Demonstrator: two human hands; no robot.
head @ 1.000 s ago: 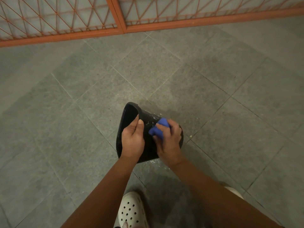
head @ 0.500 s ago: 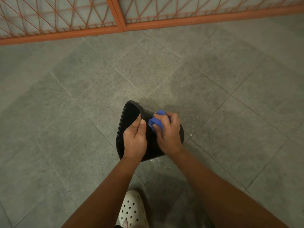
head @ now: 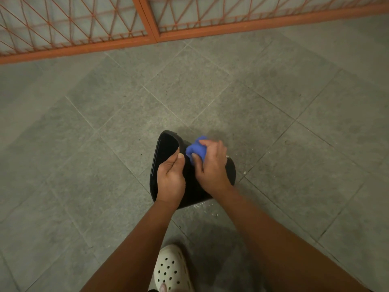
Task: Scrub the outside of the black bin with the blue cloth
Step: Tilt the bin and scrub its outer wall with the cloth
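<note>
- A person's left hand [head: 171,180] grips the rim of the black bin [head: 190,186], with the fingers curled over the edge into its mouth and the thumb lying on the outside wall.
- The bin lies tipped on its side on the grey tiled floor [head: 105,144], directly under both hands, its open mouth turned to the left of the left hand.
- Just right of the left hand, the right hand [head: 211,165] clutches the bunched blue cloth [head: 196,149], fingers and thumb curled round it, and presses it against the bin's outer wall near the rim.
- The cloth bulges out past the right hand's fingers, away from the person.
- Pale flecks [head: 202,207] dot the floor below the right wrist, beside the bin.
- A white perforated clog [head: 171,268] shows between the two forearms.
- An orange lattice gate [head: 147,28] stands well beyond both hands.
</note>
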